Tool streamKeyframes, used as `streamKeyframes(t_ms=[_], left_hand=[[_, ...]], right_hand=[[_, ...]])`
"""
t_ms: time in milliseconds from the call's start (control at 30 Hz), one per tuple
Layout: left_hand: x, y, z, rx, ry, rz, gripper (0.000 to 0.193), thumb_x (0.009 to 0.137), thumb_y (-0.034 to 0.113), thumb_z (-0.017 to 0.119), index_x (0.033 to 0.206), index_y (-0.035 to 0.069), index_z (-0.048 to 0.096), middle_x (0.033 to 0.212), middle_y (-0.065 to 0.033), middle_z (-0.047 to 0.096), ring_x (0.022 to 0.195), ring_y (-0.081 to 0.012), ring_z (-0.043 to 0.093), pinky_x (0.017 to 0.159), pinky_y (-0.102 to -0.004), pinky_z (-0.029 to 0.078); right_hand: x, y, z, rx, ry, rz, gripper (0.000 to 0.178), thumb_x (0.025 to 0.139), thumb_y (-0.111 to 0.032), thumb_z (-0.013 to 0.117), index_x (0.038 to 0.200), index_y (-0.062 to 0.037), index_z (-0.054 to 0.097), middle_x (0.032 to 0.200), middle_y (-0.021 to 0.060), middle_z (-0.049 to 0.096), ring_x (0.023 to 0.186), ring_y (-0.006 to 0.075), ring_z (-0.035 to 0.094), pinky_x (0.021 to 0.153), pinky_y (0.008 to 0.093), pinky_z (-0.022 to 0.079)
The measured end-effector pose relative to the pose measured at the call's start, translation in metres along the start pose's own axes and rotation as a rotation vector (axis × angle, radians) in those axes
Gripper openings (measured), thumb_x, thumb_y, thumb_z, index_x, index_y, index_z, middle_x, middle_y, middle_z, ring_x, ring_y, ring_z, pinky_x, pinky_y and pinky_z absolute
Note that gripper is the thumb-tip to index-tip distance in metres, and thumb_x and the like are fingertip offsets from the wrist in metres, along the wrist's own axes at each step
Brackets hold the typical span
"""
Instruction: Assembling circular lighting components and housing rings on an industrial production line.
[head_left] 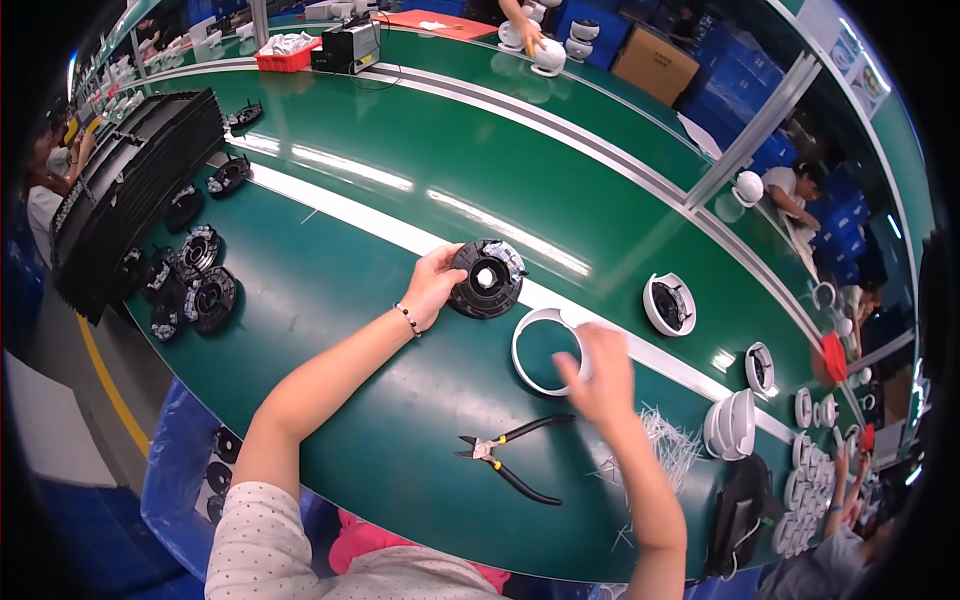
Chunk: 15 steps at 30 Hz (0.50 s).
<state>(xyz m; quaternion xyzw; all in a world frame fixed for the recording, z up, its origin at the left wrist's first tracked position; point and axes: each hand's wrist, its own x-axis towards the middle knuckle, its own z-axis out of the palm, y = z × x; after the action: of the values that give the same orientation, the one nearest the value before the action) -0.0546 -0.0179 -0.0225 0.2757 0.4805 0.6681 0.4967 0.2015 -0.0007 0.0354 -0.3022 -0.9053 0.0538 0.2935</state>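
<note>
My left hand (433,288) grips the edge of a round black housing (467,293). The housing has a pale centre and a circuit board on its upper right rim. My right hand (606,378) is blurred, with its thumb over the right side of a white plastic ring (516,358); whether it touches or holds the ring I cannot tell. Below the ring, diagonal cutters (485,450) with black and yellow handles lie spread on the green table. Thin white plastic offcuts (665,452) are heaped beside my right forearm.
Several black housings (212,298) lie at the left, near stacked black trays (140,170). A white ring with a black part (670,304) sits on the green belt (400,140). Stacked white rings (730,425) stand at the right. A co-worker's hand (530,38) touches a white device across the belt.
</note>
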Motion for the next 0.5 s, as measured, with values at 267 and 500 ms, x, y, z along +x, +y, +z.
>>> streamKeyframes(t_ms=[267,500], left_hand=[[0.0,-0.011,-0.002,-0.023,0.026,0.078,0.036,0.073,-0.01,0.045,0.108,-0.004,0.048,0.102,-0.0076,0.056,0.094,-0.0132,0.053,0.084,-0.0248,0.041],[0.0,-0.005,-0.005,0.017,-0.008,0.127,0.029,0.078,0.002,0.05,0.106,-0.001,0.051,0.092,-0.0041,0.058,0.081,-0.0083,0.054,0.067,-0.0197,0.044]], right_hand=[[-0.004,-0.014,0.011,0.056,-0.359,-0.044,0.01,0.06,-0.012,0.068,0.061,-0.0043,0.061,0.075,0.0056,0.056,0.078,0.0232,0.049,0.068,0.035,0.037],[0.007,0.013,-0.012,-0.064,-0.404,0.127,0.12,0.037,-0.042,0.082,0.133,-0.0093,0.019,0.139,0.0234,-0.001,0.126,0.045,-0.002,0.096,0.0602,0.01]])
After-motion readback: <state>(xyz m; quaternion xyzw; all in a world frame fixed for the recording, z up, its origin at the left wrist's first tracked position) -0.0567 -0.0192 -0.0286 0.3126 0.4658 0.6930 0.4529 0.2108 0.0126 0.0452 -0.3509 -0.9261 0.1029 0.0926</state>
